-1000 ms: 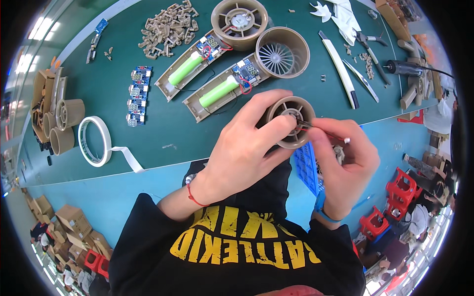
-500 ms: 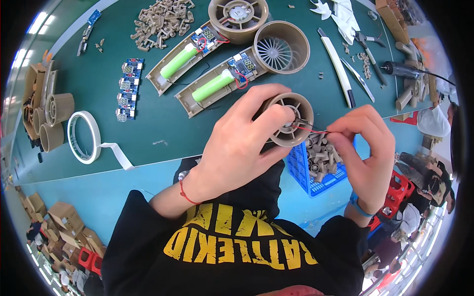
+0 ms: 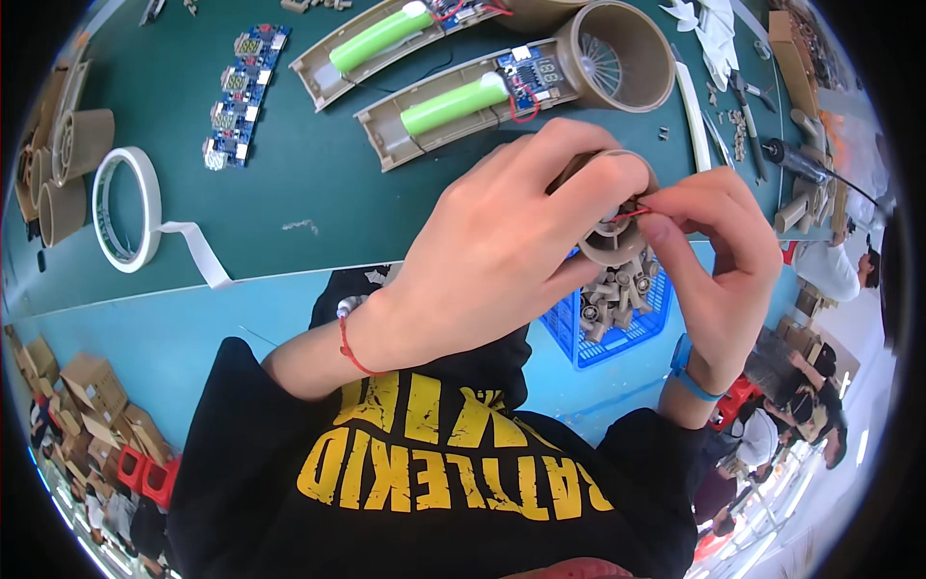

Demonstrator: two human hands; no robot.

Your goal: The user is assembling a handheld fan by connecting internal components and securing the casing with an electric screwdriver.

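Right now we hold a tan cup right of the frame's centre, its open, spoked end facing up toward the camera, its long axis roughly along our view. Our left hand wraps its side; our right hand pinches a red wire at its mouth. Lower in the frame, a blue basket holds tan parts.
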